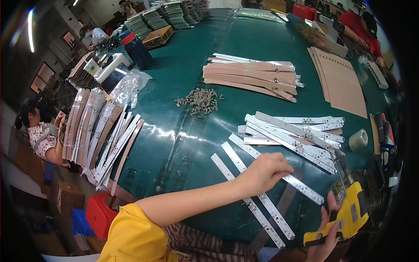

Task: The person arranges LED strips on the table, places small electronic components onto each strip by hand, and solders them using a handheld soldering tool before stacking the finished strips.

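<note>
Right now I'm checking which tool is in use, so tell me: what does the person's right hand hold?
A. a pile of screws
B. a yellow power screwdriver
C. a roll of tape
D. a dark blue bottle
B: the right hand grips a yellow power screwdriver at the lower right, while the left hand rests on a white light strip.

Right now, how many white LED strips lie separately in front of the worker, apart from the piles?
3. One strip lies nearest, a second strip beside it, and a third strip sits under the left hand. More may be hidden in the pile.
</note>
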### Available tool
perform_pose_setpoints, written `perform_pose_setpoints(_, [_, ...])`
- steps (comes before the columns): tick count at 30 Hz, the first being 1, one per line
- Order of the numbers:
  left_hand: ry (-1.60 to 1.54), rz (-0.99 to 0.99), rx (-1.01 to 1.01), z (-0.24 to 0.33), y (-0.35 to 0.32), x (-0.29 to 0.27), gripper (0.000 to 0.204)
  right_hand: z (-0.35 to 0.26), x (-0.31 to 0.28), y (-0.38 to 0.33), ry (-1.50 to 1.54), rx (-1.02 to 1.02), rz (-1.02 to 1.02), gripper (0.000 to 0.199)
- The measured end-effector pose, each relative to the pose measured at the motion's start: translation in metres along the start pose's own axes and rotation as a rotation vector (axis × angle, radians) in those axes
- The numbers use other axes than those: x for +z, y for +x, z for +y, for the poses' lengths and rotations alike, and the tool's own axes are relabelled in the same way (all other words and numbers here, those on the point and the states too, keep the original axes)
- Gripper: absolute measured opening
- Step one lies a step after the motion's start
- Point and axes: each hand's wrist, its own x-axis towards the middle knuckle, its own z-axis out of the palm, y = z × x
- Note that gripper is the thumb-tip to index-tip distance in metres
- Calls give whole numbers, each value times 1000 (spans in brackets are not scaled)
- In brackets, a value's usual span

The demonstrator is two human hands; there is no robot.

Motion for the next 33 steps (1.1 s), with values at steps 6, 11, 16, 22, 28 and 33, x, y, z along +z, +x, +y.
perform_pose_setpoints(6, [16, -139, 60, 5, -5, -11, 16, -14, 10, -19, 135, 133, -115, 61])
perform_pose_setpoints(11, [350, -2, 52, 29, -15, -33, 24, -8, 19, -20, 70, 137, -37, 49])
perform_pose_setpoints(16, [370, 129, -116, 35, -34, -22, 28, -11, 14, -26, -111, 94, 63, 53])
perform_pose_setpoints(22, [503, 117, -66, 34, -40, -21, 29, -10, 8, -34, -18, 192, 32, 60])
perform_pose_setpoints(28, [436, 200, -134, 34, -41, -18, 28, -11, 10, -34, -29, 212, 56, 61])
perform_pose_setpoints(33, [439, 194, -149, 34, -42, -19, 28, -18, 10, -31, -40, 238, 32, 62])
